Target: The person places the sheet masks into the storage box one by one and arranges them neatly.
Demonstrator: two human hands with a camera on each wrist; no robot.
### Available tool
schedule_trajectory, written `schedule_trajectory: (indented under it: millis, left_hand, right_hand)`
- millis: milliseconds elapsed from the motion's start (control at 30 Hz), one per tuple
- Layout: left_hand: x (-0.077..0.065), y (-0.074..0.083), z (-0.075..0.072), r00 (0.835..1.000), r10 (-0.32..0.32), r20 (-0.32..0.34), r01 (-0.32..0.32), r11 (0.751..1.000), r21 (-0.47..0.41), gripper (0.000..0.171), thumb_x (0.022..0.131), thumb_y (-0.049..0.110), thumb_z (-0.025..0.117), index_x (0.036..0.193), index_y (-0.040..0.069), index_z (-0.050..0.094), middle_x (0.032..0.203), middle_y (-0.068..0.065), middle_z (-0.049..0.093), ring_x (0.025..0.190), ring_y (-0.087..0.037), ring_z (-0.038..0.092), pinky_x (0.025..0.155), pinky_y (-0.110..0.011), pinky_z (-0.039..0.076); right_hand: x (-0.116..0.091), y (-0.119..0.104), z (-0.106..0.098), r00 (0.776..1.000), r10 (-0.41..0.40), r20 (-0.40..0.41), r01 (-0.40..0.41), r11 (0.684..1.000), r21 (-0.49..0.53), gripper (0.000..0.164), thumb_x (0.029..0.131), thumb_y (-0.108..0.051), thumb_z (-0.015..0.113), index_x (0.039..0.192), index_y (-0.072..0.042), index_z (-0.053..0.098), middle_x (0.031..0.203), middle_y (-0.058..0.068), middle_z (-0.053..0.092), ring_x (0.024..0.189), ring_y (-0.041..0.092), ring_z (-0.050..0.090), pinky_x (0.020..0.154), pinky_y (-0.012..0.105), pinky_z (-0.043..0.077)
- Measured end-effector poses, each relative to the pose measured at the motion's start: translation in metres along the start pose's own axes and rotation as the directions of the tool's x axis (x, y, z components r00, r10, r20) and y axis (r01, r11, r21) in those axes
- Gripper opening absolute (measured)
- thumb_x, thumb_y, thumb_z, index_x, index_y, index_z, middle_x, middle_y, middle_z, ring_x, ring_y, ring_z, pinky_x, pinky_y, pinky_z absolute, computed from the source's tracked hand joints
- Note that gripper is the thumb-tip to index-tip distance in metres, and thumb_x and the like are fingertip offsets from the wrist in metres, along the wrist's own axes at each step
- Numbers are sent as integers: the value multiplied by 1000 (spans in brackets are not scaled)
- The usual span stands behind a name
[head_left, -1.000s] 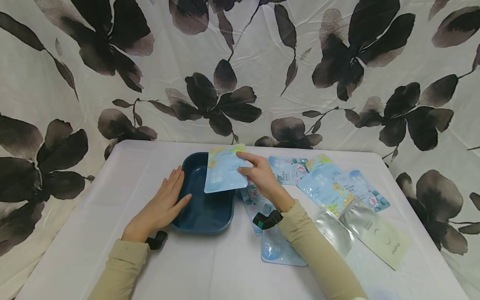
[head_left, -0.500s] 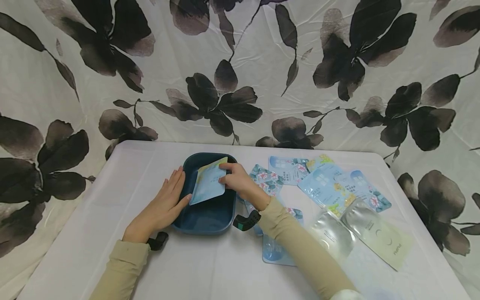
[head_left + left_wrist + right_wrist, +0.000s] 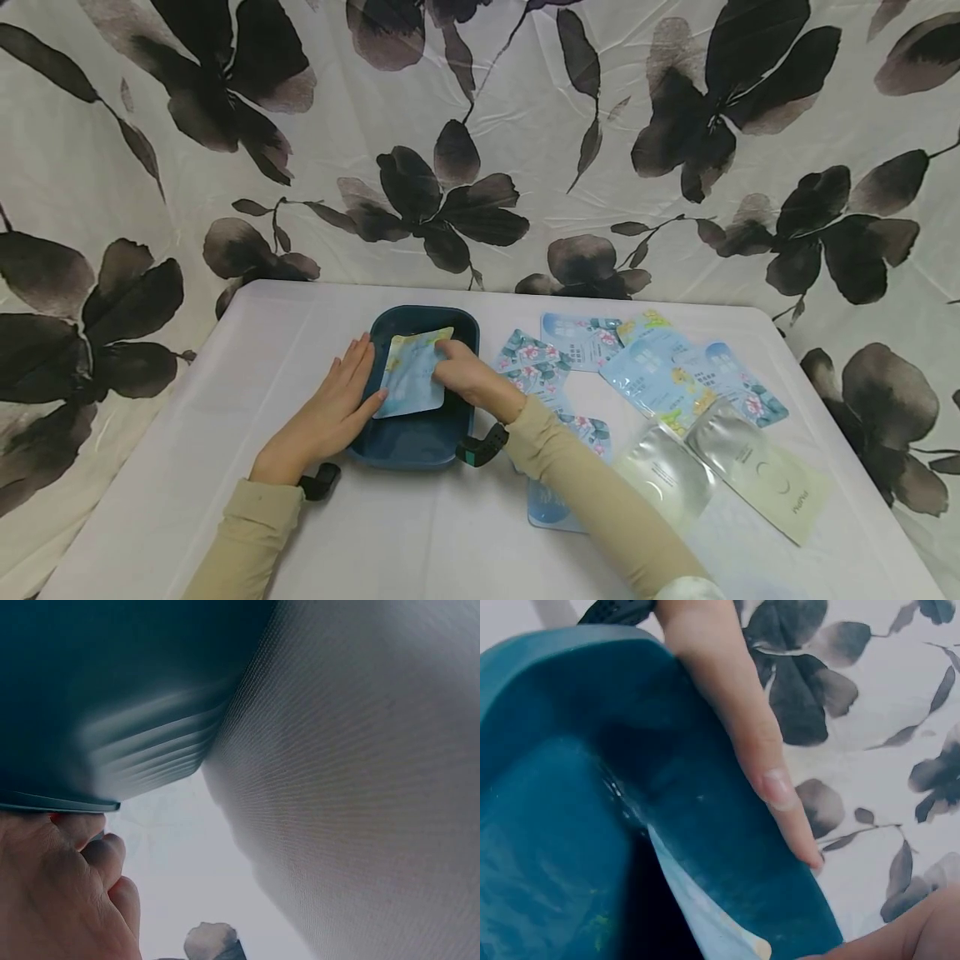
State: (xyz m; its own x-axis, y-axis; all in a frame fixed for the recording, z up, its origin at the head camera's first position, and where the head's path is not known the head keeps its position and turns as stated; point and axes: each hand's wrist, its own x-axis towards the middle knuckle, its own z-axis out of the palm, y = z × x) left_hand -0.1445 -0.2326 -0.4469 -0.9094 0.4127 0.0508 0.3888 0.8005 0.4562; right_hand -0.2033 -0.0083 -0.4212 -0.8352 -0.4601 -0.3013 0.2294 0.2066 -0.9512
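Note:
A dark blue plastic tub (image 3: 417,446) stands on the table. My left hand (image 3: 321,417) rests along its left side with fingers extended, the thumb over the rim; the left wrist view shows these fingers (image 3: 105,855) at the rim. Inside the tub, a light blue sheet mask packet (image 3: 411,375) with a yellow-green top edge leans at a slant. My right hand (image 3: 474,379) reaches over the right rim and pinches this packet by its right edge. In the right wrist view the packet (image 3: 694,907) appears edge-on within the tub, and the right hand shows only at the lower right.
Several blue floral packets (image 3: 534,362) lie right of the tub, with more overlapping packets (image 3: 652,367) farther right. Two silver-and-pale-green packets (image 3: 761,475) lie near the right forearm. A floral cloth (image 3: 480,167) hangs behind the white-covered table (image 3: 390,542).
My right hand has moved left and down, bringing the packet from above the tub's right rim to inside it. The left hand has stayed at the tub's side.

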Motion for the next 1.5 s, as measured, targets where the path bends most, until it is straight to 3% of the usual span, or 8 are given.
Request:
schedule_trajectory:
  millis: [200,433,767,1000,1233,1367,1500]
  left_hand:
    - [1,0,2,1000,-6,-12,6,1000,13,77,106,42,39,156,-4,4,165,-16,-6,151,-38,-3,118,-59,5]
    - [1,0,1,1000,-8,-4,8,1000,13,76,106,41,38,156,-4,3,165,-16,-7,151,-38,-4,118,-59,4]
    - [1,1,0,1000,-10,-4,10,1000,10,76,106,41,38,156,-5,4,165,-17,-6,151,-34,-7,118,-60,4]
    - [1,2,1,1000,-11,-1,11,1000,10,76,106,41,38,156,-5,4,165,-17,-7,151,-36,-5,118,-60,5]
    - [1,1,1,1000,-17,-9,17,1000,11,77,106,41,39,156,-4,3,165,-17,-7,151,-36,-5,118,-60,5]
    - [0,2,1,1000,-13,-10,13,1000,-2,77,106,40,39,156,-5,3,165,-18,-7,151,-33,-8,118,-58,3]
    - [-1,2,1,1000,-11,-8,11,1000,-16,76,106,40,39,156,-5,3,165,-18,-7,151,-33,-9,119,-57,1]
  right_hand:
    - [-2,-2,0,993,94,66,-94,996,8,71,86,16,43,152,12,18,154,26,27,128,33,41,110,45,35]
    - [-8,-6,2,973,164,164,-176,983,60,70,93,11,46,154,11,11,157,24,25,139,33,37,113,47,33]
    - [-19,-18,-2,978,198,67,-201,978,51,77,95,-9,59,156,5,14,163,19,10,150,32,15,117,53,21]
    - [-25,-26,-18,988,133,84,-145,978,151,72,98,-9,54,155,7,12,162,22,12,149,37,14,118,53,19]
    - [-33,-37,-48,994,41,104,-53,992,116,57,102,-12,49,153,4,28,159,22,25,147,40,22,118,47,25]
    - [-41,-38,-70,998,-13,54,6,992,126,50,103,-10,48,149,4,35,158,21,28,144,41,28,116,46,29]
    - [-45,-32,-92,997,-60,-45,65,992,107,46,103,-11,47,146,4,41,155,20,33,141,42,34,115,48,31]
